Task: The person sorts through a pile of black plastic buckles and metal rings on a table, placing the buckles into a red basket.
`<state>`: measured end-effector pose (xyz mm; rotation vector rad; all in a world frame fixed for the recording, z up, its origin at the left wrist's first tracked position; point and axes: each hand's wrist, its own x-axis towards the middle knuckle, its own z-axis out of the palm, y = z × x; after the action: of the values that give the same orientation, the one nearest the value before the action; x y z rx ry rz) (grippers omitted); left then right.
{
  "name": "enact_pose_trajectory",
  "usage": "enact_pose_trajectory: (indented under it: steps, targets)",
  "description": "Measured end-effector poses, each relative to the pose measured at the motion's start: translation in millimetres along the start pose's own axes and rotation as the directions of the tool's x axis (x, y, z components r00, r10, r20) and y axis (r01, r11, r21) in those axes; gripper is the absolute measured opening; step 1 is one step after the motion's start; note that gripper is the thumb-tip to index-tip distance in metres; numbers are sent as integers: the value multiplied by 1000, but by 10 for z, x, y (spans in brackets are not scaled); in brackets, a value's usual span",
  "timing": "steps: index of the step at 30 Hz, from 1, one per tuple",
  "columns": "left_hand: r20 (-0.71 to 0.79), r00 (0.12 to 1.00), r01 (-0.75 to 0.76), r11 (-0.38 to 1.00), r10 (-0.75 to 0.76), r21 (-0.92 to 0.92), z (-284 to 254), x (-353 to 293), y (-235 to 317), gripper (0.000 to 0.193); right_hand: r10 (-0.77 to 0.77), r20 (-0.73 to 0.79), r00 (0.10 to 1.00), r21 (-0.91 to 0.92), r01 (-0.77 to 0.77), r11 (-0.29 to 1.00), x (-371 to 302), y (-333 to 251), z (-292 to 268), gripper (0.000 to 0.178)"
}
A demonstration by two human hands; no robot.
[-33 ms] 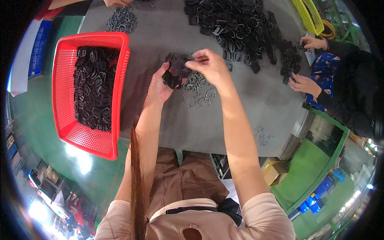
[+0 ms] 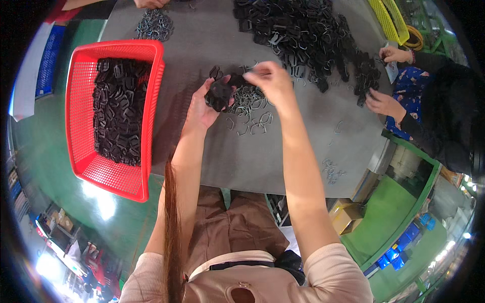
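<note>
Above the grey table, my left hand (image 2: 203, 105) is closed around a black plastic piece (image 2: 219, 96), shaped somewhat like a buckle. My right hand (image 2: 273, 83) hovers just right of it, thumb toward the left hand; its fingers are smeared by motion, so I cannot tell whether they grip anything. Under and between the hands lies a heap of bent metal wire hooks (image 2: 246, 101), with a few loose hooks (image 2: 261, 123) nearer me. Another small black piece (image 2: 215, 72) shows just beyond my left fingertips.
A red basket (image 2: 157, 101) of black pieces stands at the left. Far right of centre spreads a big pile of black parts (image 2: 298, 35), which a co-worker's hands (image 2: 386, 106) touch. Another person's hand (image 2: 150, 3) is near a far-left hook pile (image 2: 154, 25).
My right hand has shifted slightly right, away from my left hand. The black piece in my left hand now shows more fully. My left arm stays nearly still.
</note>
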<state>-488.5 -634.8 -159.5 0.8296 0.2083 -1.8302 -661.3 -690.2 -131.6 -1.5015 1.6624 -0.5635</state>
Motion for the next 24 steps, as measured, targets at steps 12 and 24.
enact_pose_trajectory:
  steps: [12,24]
  targets:
    - [269,926,-245,964,266,-107,457,-989,1171,19,291,-389,874,-377,-439,816,202,420,-204,40]
    - [439,250,-296,-364,863,883,374,-903,1026,26,233,-327,916,-363,-349,864,-141,696,-202,37]
